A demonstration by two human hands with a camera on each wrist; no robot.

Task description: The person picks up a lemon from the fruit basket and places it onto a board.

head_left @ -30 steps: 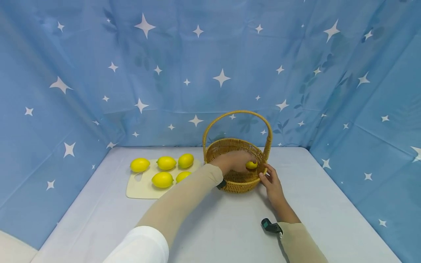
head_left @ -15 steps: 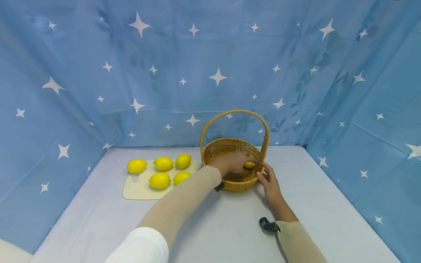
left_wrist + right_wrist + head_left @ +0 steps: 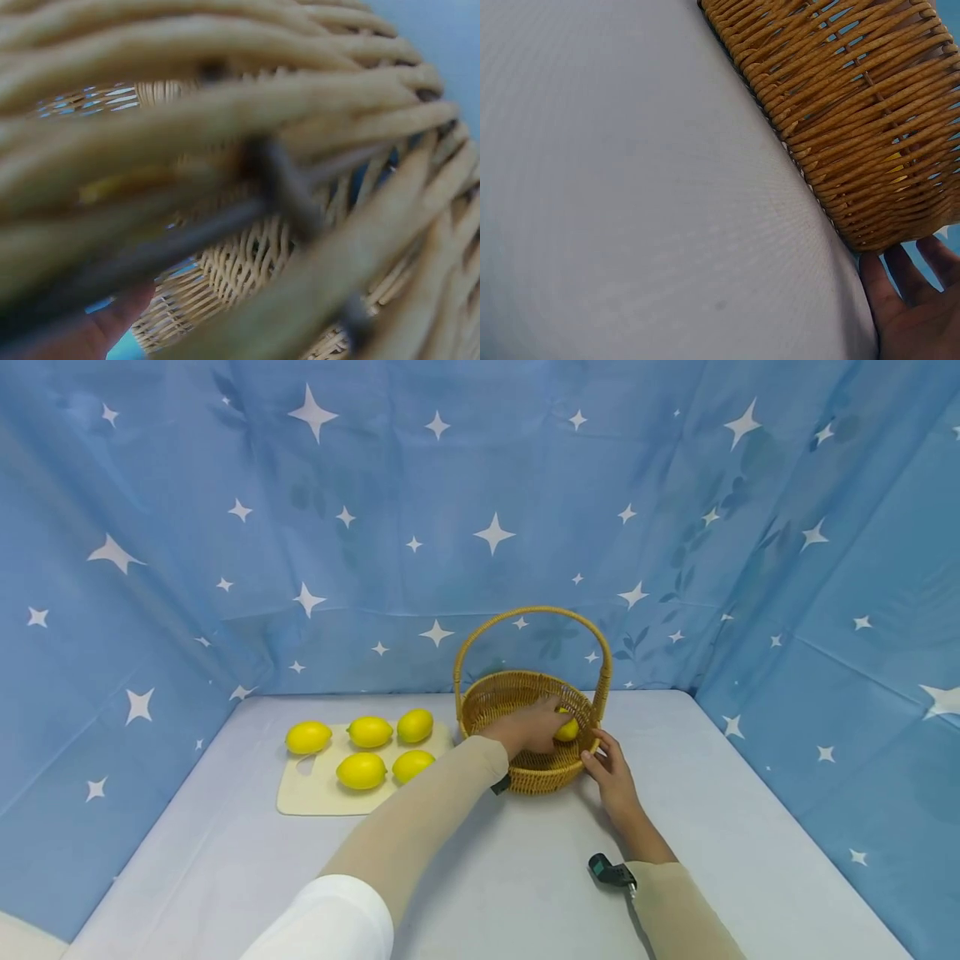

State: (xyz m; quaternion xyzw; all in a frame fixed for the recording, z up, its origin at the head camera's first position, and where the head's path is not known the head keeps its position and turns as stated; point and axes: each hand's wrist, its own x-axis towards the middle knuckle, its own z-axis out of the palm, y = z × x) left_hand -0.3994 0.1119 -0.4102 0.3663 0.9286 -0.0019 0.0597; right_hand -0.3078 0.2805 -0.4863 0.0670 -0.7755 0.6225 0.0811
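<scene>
My left hand [image 3: 527, 727] reaches down inside a round wicker basket [image 3: 542, 782] with a tall arched handle. Its fingertips are at the upper left side of a yellow lemon [image 3: 568, 727], which lies near the basket's right wall. In the left wrist view, blurred wicker strands [image 3: 330, 300] cover most of the picture, with part of a finger [image 3: 112, 322] showing at lower left. My right hand [image 3: 617, 781] rests against the basket's right side, thumb and fingertips at the rim. The right wrist view shows those fingers [image 3: 911, 281] fairly straight against the woven wall.
Several lemons [image 3: 362, 771] lie on a cream cutting board [image 3: 300, 799] left of the basket; one [image 3: 308, 737] overhangs its left edge. The board's right end is behind the left sleeve [image 3: 420, 818]. A starry blue curtain [image 3: 405, 577] stands behind the white table [image 3: 525, 868].
The left hand has drawn back slightly to the left, leaving more of the lemon in the basket uncovered. The right hand stays at the basket's side. The head view has shifted a little.
</scene>
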